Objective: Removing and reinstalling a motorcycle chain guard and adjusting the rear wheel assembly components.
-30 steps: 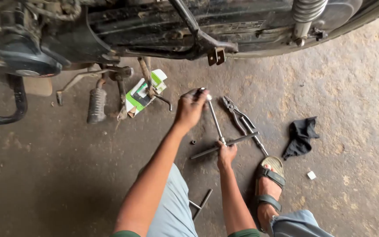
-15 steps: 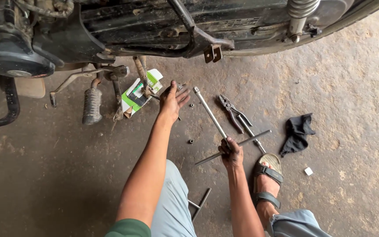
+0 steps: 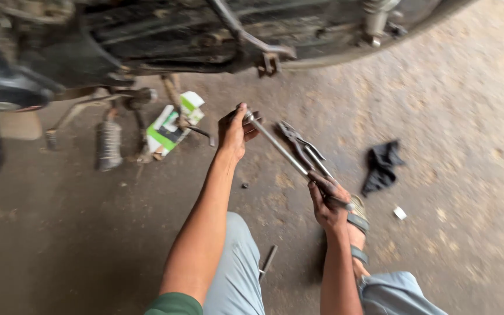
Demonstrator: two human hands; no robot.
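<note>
Slanting between both hands, a long metal wrench (image 3: 278, 149) is held above the concrete floor (image 3: 456, 105). Its socket end is pinched in the left hand (image 3: 235, 129); its handle is enclosed by the right hand (image 3: 326, 201), each grip closed on it. Pliers (image 3: 301, 143) are seen just beside, a black rag (image 3: 382, 165) farther right, a green-and-white box (image 3: 173, 125) under the motorcycle (image 3: 147, 41).

Both hands (image 3: 237, 129) gripping long metal wrench (image 3: 281, 149), pliers (image 3: 301, 143) beside
</note>
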